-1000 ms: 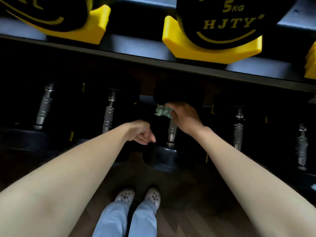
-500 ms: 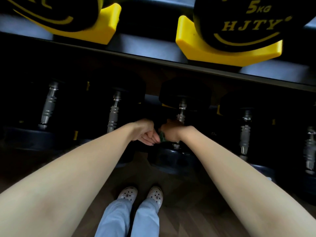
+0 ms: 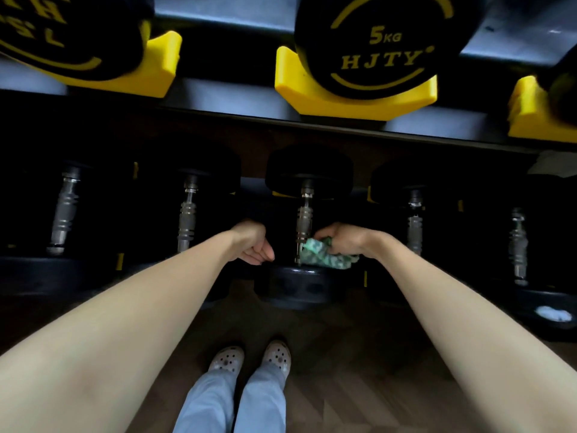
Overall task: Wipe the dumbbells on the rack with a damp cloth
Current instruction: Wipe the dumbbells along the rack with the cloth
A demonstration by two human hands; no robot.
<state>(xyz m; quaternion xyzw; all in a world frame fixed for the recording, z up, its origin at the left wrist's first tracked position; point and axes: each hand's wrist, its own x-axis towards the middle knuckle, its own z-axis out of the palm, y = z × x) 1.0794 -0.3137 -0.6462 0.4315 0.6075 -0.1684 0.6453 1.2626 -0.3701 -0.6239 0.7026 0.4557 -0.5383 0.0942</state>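
Lower shelf of rack (image 3: 312,128), dim light. Row of dumbbells lying with steel handles pointing toward the camera.

Right hand (image 3: 343,242): fingers curled round a bunched green patterned cloth (image 3: 324,259), gripping it. Cloth pressed against the near end of the middle dumbbell (image 3: 304,220) handle, right where the handle meets the near black head, and resting on top of that head.

Left hand (image 3: 253,243): just left of the same handle, fingers loosely curled in, nothing held. Contact with the dumbbell: cannot tell.

Both bare forearms stretched forward and down from the bottom corners.

Upper shelf: black dumbbell (image 3: 381,42) marked 5KG HJTY in yellow, seated in a yellow cradle (image 3: 352,101); similar ones at left and right edges, partly cut off.

Below: pale clogs (image 3: 249,357), light trousers, dark wood floor (image 3: 359,370).
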